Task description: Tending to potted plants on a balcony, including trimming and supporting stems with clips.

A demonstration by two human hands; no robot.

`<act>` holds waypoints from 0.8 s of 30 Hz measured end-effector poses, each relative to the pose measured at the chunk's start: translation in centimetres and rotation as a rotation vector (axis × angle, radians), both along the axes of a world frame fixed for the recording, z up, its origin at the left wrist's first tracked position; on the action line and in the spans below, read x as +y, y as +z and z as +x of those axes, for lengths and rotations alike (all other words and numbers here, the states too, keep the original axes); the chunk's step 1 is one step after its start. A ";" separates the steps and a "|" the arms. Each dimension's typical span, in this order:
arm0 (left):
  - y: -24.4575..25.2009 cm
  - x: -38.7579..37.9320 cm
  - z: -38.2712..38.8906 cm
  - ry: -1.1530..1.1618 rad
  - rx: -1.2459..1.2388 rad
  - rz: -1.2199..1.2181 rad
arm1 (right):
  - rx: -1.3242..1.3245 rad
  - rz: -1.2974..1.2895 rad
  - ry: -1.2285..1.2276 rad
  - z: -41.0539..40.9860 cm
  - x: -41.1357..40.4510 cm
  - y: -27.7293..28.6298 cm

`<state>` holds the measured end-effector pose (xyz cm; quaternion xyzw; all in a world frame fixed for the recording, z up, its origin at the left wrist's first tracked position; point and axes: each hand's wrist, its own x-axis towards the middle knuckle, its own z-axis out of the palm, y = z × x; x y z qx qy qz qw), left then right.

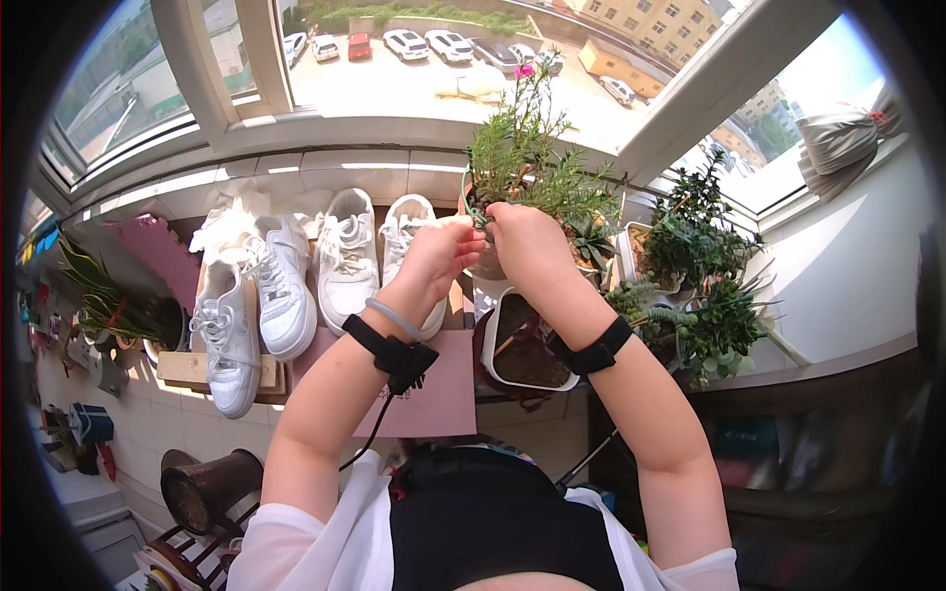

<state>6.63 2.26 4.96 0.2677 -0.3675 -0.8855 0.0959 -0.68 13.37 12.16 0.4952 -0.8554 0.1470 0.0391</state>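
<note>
My left hand [441, 253] and my right hand [533, 240] meet at the near rim of a terracotta-coloured pot [484, 264]. Between their fingertips is a thin green cord or wire [467, 190], bunched in a small knot or twist and looping up along the pot's left side. Both hands appear to pinch it; my fingers partly hide the exact grip. A leafy plant with narrow green leaves [510, 144] grows from this pot. Just below my hands stands a white-rimmed rectangular planter [528, 369] of dark soil, partly covered by my right forearm.
White sneakers [344, 258] stand left of my hands, some on wooden boards [185, 367]. A pink box or board [451, 369] lies in front. More potted plants [695, 244] crowd the right. Windows [443, 96] rise behind the sill; a brown bucket [211, 487] is lower left.
</note>
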 end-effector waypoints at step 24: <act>-0.2 -1.0 -0.2 -0.036 0.062 0.119 | 0.093 0.093 -0.013 -0.4 -0.3 -0.9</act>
